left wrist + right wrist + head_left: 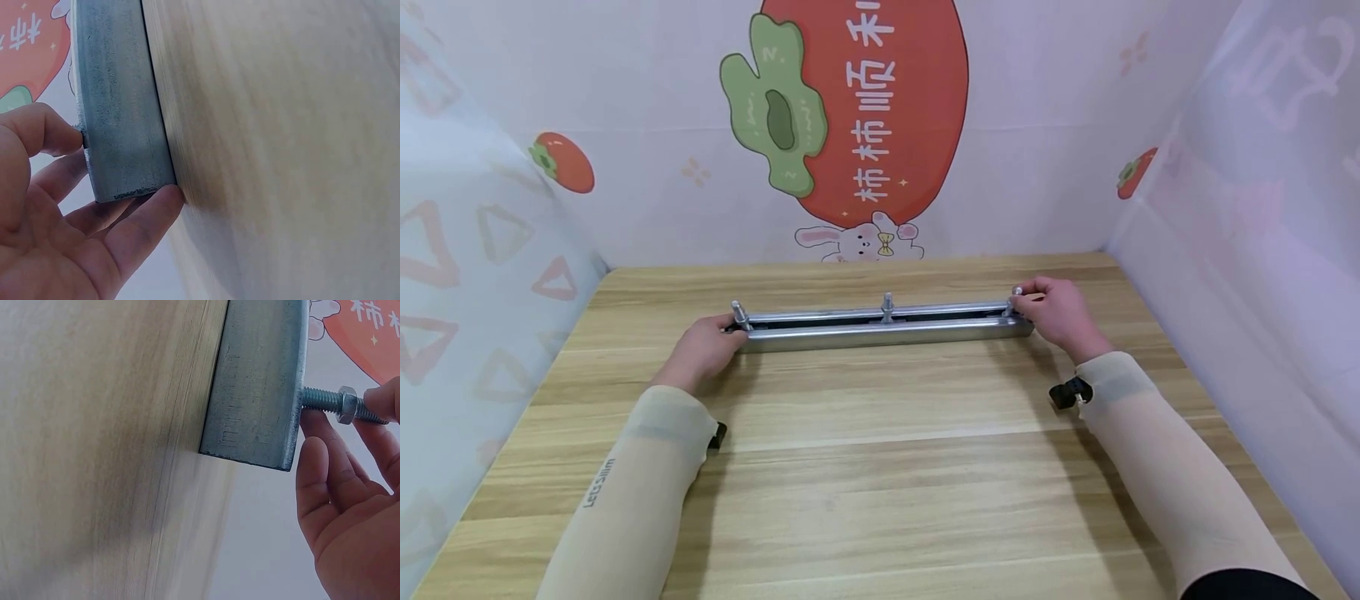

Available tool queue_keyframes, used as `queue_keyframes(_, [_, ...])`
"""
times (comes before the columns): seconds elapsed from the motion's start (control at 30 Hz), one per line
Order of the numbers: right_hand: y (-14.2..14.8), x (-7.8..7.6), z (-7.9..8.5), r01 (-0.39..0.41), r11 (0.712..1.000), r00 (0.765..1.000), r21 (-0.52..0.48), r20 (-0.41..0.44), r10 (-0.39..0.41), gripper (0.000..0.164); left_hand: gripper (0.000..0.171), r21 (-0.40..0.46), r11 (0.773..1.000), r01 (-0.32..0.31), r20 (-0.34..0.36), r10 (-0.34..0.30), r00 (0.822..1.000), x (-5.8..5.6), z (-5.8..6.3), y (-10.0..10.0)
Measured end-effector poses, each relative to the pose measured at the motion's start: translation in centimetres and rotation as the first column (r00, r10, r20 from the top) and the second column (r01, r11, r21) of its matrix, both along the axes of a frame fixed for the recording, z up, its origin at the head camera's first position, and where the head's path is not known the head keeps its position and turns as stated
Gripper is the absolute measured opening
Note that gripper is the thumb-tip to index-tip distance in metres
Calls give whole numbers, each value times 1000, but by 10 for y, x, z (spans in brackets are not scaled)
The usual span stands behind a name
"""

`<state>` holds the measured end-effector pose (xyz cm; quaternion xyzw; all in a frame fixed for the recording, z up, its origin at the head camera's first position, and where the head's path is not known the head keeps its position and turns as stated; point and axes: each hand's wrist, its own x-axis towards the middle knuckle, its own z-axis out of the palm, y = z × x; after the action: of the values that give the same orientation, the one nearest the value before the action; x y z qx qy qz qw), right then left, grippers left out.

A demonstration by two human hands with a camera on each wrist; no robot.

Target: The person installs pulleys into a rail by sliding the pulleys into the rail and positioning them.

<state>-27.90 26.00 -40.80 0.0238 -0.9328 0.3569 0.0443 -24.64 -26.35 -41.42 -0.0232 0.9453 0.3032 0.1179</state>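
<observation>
A metal strut channel [887, 337] lies on the table, running left to right with its slot facing up. Three bolts stand up from the slot: a slightly tilted left bolt [740, 315], a middle bolt [887, 307] and a right bolt [322, 399]. My left hand [702, 352] holds the channel's left end, thumb at the upper edge and fingertips against the end and lower corner. My right hand [1062, 315] pinches the right bolt's upper part between thumb and finger, just above a hex nut [345, 405]. Its other fingers are beside the channel's right end.
The wood-grain table [865, 475] extends toward me in front of the channel. A printed backdrop [1037, 167] rises behind the table, with sheets along both sides. Small black devices sit at my wrists, the right device [1070, 392] hanging below the sleeve.
</observation>
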Motion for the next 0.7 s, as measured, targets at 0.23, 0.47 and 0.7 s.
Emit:
queue_keyframes(0.23, [0,1,0,2,1000,1000,4,7,-2,21,58,7,1000,-5,13,5,1000,1,2,0])
queue_keyframes(0.47, [0,3,1,12,1000,1000,-13,6,-12,21,58,5,1000,-3,10,3,1000,1,2,0])
queue_keyframes(0.7, [0,2,-1,5,1000,1000,7,10,-5,22,58,22,1000,-9,17,9,1000,3,2,1])
